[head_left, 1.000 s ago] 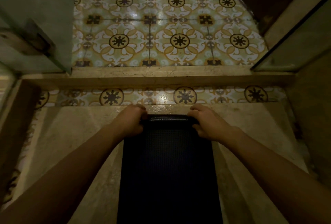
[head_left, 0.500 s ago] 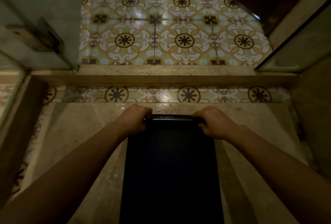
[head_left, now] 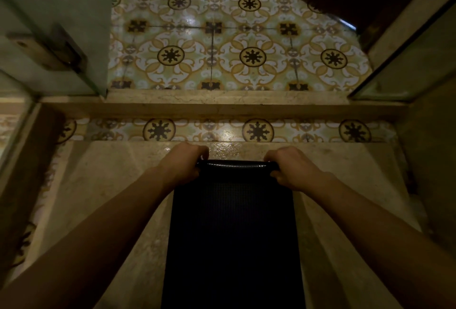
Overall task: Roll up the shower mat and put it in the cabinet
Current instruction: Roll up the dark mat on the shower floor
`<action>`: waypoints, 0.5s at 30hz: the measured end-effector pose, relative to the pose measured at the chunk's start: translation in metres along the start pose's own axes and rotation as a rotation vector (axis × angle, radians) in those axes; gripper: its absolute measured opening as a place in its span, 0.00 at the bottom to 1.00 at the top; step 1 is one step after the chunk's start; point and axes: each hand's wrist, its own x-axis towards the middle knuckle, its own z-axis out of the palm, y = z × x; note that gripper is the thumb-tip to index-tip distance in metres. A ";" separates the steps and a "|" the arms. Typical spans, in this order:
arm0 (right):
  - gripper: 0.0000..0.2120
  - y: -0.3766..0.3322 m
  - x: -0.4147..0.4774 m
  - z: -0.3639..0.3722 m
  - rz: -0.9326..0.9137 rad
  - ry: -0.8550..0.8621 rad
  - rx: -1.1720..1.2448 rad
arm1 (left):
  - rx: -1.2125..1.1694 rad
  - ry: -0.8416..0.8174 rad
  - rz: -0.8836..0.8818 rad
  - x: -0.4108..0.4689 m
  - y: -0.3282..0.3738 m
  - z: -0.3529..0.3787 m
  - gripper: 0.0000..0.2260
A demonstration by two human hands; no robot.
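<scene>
Mat body: the dark shower mat [head_left: 233,234] is lying flat on the stone shower floor [head_left: 111,197], running between your forearms from the bottom of the view up to your hands; most of it is not yet rolled.

Left hand: your left hand [head_left: 183,164] is curling closed over the left end of the mat's far edge, fingers wrapping the first turn.

Right hand: your right hand [head_left: 291,170] is gripping the right end of that same edge, closed on the mat in the same way.

Rolled edge: the first curl [head_left: 233,166] is sitting between your two hands as a thin glossy tube; it looks only just begun.

Doing it well: you are wanting to draw both hands toward yourself at the same pace, keeping the tube tight and its ends level with the mat's long sides, so it is not coning. The floor looks wet just beyond your hands, so the mat may be sliding instead of turning; pressing down lightly while rolling should help.

Beyond the hands: a patterned tile strip [head_left: 209,131], then the stone curb [head_left: 222,106], then the patterned bathroom floor [head_left: 246,57] are lying ahead.

Cabinet: no cabinet is clearly showing here.
</scene>
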 end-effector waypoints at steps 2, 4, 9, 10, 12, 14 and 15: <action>0.17 0.000 0.001 0.000 -0.009 -0.031 -0.006 | -0.003 -0.062 0.000 0.000 -0.003 -0.003 0.13; 0.14 0.002 0.000 0.000 -0.003 -0.078 0.019 | -0.026 -0.126 -0.002 -0.001 -0.006 -0.006 0.14; 0.16 0.001 -0.003 0.001 0.031 -0.039 0.060 | 0.005 -0.045 0.011 -0.002 -0.001 -0.006 0.09; 0.16 0.000 -0.003 0.002 0.030 -0.025 0.049 | 0.009 -0.034 0.009 -0.003 -0.001 -0.005 0.08; 0.16 -0.001 -0.003 0.001 0.023 -0.025 0.035 | -0.002 -0.038 0.012 -0.006 -0.002 -0.005 0.10; 0.16 0.000 -0.004 -0.001 0.027 -0.048 0.048 | -0.021 -0.067 0.017 -0.008 -0.004 -0.008 0.14; 0.16 0.001 -0.004 -0.002 0.035 -0.060 0.060 | -0.023 -0.085 0.019 -0.009 -0.005 -0.009 0.15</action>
